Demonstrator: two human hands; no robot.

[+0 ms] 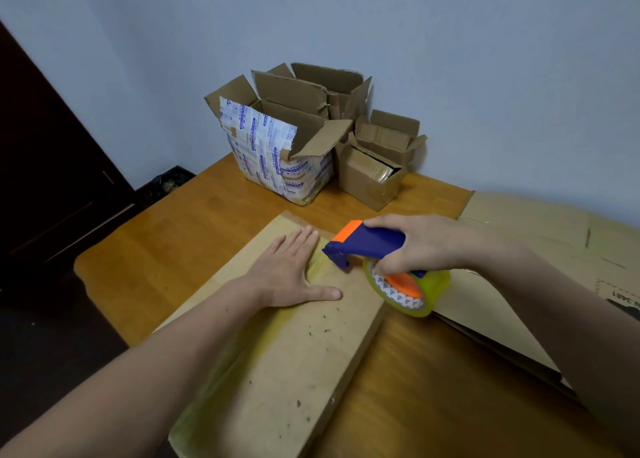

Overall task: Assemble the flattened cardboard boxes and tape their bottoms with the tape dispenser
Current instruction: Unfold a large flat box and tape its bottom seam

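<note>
Bin: at far left, beyond the counter's point(166, 249) edge, I see a dark bin point(169, 180); what is in it is too dim to tell.
Printed box: an open box wrapped in blue-printed tape point(277, 163) stands at the back with its flaps up. I cannot see inside it.
Left hand: my left hand point(291, 270) lies flat, fingers straight and thumb spread, pressing on the box being taped.
Box being taped: this long cardboard box point(294, 371) lies in front of me, with yellowish tape along its seam.
Rear box: another open box point(329, 79) stands against the wall, its inside hidden.
Small box: a small open box point(374, 177) holds a brown, tape-covered pack.
Tape dispenser: the blue and orange tape dispenser point(367, 242) has its nose down on the seam, just beside my left fingers.
Right hand: my right hand point(426, 246) is wrapped round the dispenser's handle.
Flat cardboard: flattened cardboard point(519, 222) lies at the right.
</note>
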